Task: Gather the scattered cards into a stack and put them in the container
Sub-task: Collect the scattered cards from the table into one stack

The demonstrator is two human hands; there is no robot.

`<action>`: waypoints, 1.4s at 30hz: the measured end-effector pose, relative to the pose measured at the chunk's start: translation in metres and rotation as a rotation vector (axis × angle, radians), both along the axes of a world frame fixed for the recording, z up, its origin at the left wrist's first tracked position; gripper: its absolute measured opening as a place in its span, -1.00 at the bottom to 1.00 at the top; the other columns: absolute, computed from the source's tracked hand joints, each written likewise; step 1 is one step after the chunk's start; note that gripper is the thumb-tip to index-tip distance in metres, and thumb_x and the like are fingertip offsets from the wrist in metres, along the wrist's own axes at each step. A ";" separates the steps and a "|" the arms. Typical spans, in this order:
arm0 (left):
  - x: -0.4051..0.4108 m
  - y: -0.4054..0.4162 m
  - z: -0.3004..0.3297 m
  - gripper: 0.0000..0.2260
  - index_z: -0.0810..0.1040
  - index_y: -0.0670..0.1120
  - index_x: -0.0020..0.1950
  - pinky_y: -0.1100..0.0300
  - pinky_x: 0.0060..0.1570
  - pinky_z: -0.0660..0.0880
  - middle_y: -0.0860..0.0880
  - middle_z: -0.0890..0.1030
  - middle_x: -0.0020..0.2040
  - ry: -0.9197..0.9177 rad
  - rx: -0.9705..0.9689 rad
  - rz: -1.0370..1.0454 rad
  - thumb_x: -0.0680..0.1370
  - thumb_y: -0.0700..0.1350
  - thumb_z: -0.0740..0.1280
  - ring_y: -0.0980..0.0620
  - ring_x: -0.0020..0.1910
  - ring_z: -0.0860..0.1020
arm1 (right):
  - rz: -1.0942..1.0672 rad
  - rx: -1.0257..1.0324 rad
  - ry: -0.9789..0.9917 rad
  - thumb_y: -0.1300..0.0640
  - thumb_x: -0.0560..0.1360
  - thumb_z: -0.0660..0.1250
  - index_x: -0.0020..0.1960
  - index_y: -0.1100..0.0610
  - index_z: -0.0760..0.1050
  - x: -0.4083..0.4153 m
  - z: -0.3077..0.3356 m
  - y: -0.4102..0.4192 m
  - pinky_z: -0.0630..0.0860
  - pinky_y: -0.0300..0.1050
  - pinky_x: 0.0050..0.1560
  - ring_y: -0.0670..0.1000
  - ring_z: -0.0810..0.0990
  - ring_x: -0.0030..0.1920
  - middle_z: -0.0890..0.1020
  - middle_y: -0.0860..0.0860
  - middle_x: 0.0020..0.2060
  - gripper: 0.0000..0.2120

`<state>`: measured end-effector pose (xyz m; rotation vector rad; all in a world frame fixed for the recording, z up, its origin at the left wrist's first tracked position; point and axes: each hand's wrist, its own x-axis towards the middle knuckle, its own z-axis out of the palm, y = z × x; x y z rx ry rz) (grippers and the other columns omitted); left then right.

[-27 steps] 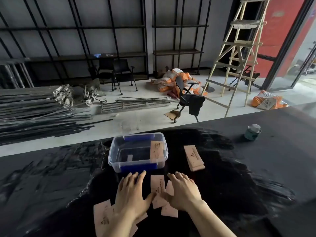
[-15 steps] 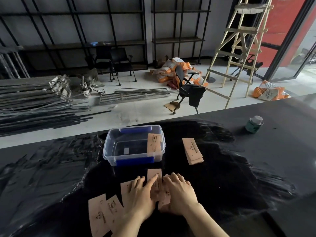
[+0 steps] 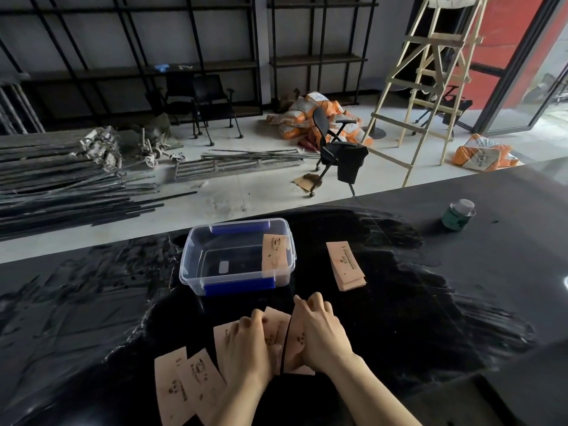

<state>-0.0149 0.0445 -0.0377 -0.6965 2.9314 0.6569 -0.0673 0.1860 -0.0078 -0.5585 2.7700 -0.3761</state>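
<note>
Pinching a few cards [image 3: 278, 332] between the curled left hand [image 3: 249, 348] and right hand [image 3: 319, 336], the loose cards [image 3: 184, 385] at lower left could be missed or fanned apart.

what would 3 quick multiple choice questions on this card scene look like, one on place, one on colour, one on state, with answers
1. Where is the small pile of cards lying?
A. right of the container
B. inside the container
C. under the jar

2. What colour are the container latches?
A. red
B. blue
C. yellow

3. What is the container's state?
A. lidded
B. tipped over
C. open, cards inside

Answers: 1 A, the pile lies on the table beside its right wall. 2 B, both clips are blue. 3 C, no lid, cards lean at its right end.
</note>
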 end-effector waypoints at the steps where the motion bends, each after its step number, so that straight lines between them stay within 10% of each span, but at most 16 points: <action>1: -0.001 -0.001 0.002 -0.50 0.42 0.15 0.29 0.11 0.23 0.50 0.07 0.58 0.19 -0.006 0.033 0.024 0.43 0.03 0.54 0.04 0.23 0.55 | -0.017 -0.034 0.000 0.19 0.27 0.65 0.52 0.02 0.23 -0.002 0.000 -0.001 0.54 -0.14 -0.04 0.11 0.42 0.24 0.33 0.06 0.31 -0.06; 7: -0.008 -0.006 0.003 -0.60 0.43 0.15 0.21 0.28 -0.31 0.41 0.09 0.49 0.10 0.117 0.271 0.167 0.50 -0.25 0.40 0.17 -0.12 0.56 | -0.200 -0.339 -0.122 0.45 0.41 0.36 0.31 0.06 0.58 -0.018 0.004 0.000 0.59 -0.16 0.04 0.05 0.57 0.13 0.53 0.00 0.14 -0.46; 13: -0.014 -0.023 0.007 -0.61 0.51 0.19 0.10 0.35 -0.24 0.47 0.05 0.57 0.17 0.202 0.661 0.190 0.57 -0.33 0.35 0.15 0.01 0.58 | -0.348 -0.619 -0.366 0.32 0.59 0.31 0.05 -0.09 0.57 -0.027 0.013 -0.002 0.59 -0.29 -0.28 -0.09 0.67 -0.05 0.66 -0.06 -0.01 -0.70; 19: -0.009 -0.029 0.013 -0.68 0.58 0.14 0.17 0.23 -0.07 0.56 0.04 0.65 0.13 0.252 0.897 0.130 0.55 -0.25 0.44 0.05 0.10 0.64 | -0.447 -0.683 -0.195 0.34 0.55 0.33 0.05 0.00 0.59 -0.021 0.000 -0.011 0.61 -0.24 -0.21 -0.04 0.66 -0.03 0.65 0.00 0.01 -0.75; 25: -0.006 -0.024 0.010 -0.67 0.61 0.21 0.10 0.42 -0.14 0.60 0.14 0.72 0.00 0.242 0.710 0.007 0.51 -0.20 0.53 0.22 0.02 0.68 | -0.358 -0.672 -0.150 0.37 0.49 0.37 0.02 -0.07 0.52 -0.013 -0.010 -0.013 0.58 -0.33 -0.30 -0.13 0.67 -0.13 0.68 -0.09 -0.12 -0.66; 32: -0.008 -0.014 0.020 -0.56 0.49 0.20 0.34 0.21 0.24 0.60 0.22 0.66 0.21 0.248 0.280 -0.238 0.56 -0.20 0.44 0.24 0.18 0.61 | -0.125 -0.653 0.024 0.37 0.39 0.40 0.20 -0.04 0.61 -0.006 -0.010 -0.009 0.61 -0.31 -0.16 -0.16 0.69 -0.14 0.68 -0.14 -0.09 -0.53; 42: 0.011 -0.025 0.010 -0.58 0.38 0.26 0.16 0.49 -0.34 0.24 0.20 0.67 -0.01 0.204 -0.009 -0.271 0.49 -0.11 0.48 0.28 -0.17 0.48 | 0.122 -0.327 0.282 0.06 0.55 0.31 0.18 -0.05 0.53 0.003 -0.021 0.006 0.56 -0.14 -0.13 -0.02 0.57 0.05 0.59 -0.11 0.04 -0.78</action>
